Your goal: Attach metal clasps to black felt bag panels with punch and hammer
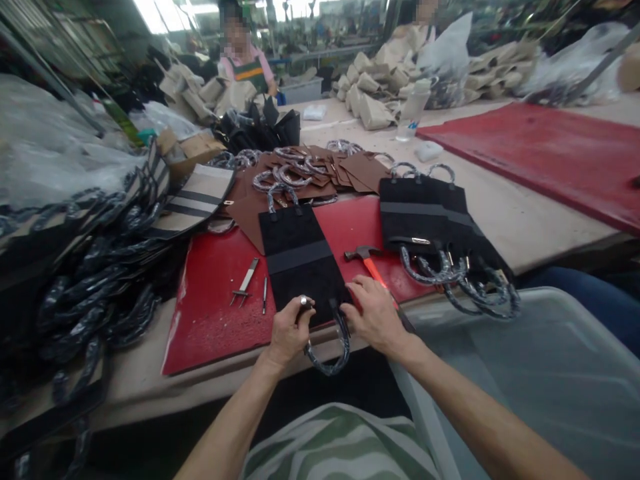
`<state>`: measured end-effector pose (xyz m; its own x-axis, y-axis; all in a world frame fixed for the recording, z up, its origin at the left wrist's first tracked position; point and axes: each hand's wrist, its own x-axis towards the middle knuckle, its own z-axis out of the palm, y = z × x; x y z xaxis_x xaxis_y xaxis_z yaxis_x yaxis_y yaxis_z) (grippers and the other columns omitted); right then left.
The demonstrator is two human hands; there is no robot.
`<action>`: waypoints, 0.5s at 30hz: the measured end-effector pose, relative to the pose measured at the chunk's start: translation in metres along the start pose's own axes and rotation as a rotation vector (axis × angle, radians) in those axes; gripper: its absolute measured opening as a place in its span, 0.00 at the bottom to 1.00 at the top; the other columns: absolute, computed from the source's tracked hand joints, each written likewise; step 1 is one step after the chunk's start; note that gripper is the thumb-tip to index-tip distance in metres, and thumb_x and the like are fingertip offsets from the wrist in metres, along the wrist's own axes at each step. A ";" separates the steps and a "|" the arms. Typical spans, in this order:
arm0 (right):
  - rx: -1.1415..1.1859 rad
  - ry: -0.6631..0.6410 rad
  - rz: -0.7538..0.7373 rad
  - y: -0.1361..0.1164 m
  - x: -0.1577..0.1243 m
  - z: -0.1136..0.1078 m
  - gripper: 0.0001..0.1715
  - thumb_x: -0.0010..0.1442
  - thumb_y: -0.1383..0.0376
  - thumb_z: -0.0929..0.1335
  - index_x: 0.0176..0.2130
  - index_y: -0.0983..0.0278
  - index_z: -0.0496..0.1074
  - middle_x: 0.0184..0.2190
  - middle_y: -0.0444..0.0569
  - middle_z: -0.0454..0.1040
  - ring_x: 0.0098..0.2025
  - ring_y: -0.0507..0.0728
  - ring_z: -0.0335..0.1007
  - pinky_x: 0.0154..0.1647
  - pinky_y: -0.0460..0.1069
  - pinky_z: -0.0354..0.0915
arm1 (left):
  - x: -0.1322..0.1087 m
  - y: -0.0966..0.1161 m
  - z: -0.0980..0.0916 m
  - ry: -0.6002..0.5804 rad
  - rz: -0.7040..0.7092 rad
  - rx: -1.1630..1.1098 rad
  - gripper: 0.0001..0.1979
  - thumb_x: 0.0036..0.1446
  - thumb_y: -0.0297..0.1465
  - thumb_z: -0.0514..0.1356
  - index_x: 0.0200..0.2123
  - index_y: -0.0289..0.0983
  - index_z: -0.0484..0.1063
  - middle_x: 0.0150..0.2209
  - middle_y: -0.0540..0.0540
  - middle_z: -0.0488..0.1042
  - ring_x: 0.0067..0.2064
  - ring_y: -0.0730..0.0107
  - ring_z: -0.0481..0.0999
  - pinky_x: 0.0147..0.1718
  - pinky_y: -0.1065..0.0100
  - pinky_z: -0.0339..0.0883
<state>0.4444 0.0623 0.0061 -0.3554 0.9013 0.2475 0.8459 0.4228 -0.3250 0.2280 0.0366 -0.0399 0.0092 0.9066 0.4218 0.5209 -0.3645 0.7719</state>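
A black bag panel (294, 257) with a grey stripe and plastic-wrapped handles lies in front of me on a red board (215, 313). My left hand (289, 337) is closed over the panel's near left corner, with a small shiny metal piece (304, 302) showing between thumb and fingers; its exact kind is unclear. My right hand (377, 315) rests at the panel's near right edge, fingers apart and slightly bent. Between the hands the near handle (333, 365) hangs over the board's edge. A hammer (370, 262) with an orange handle lies just beyond my right hand.
A metal pronged tool (245, 283) and a thin rod (265, 295) lie on the board's left. More black panels (425, 207) are at right, brown panels (310, 173) behind, wrapped handles (95, 300) piled left. A grey bin (530, 360) stands at right. A person (247, 63) is across the table.
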 end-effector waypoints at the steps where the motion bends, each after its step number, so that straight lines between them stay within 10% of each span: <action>1: 0.051 -0.015 -0.022 -0.008 -0.002 0.006 0.23 0.61 0.61 0.71 0.53 0.67 0.69 0.55 0.59 0.67 0.55 0.67 0.62 0.55 0.59 0.59 | 0.000 0.001 0.000 0.005 -0.001 -0.002 0.06 0.62 0.29 0.58 0.42 0.39 0.72 0.39 0.46 0.79 0.41 0.66 0.79 0.42 0.67 0.74; 9: 0.150 -0.016 0.044 -0.020 -0.012 0.033 0.34 0.55 0.60 0.75 0.58 0.67 0.66 0.61 0.60 0.62 0.61 0.70 0.55 0.62 0.63 0.53 | -0.001 0.007 -0.005 0.096 -0.173 -0.060 0.05 0.61 0.28 0.60 0.41 0.38 0.74 0.39 0.46 0.80 0.42 0.67 0.81 0.44 0.66 0.75; 15: 0.138 -0.042 0.049 -0.018 -0.009 0.032 0.34 0.57 0.61 0.74 0.59 0.69 0.67 0.61 0.61 0.63 0.61 0.70 0.56 0.62 0.63 0.53 | -0.004 0.005 -0.006 0.055 0.038 -0.004 0.09 0.58 0.24 0.62 0.42 0.38 0.75 0.41 0.46 0.82 0.43 0.66 0.82 0.45 0.67 0.77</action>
<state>0.4198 0.0495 -0.0201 -0.3341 0.9229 0.1913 0.8009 0.3850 -0.4587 0.2255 0.0297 -0.0350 -0.0182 0.8793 0.4760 0.5178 -0.3990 0.7568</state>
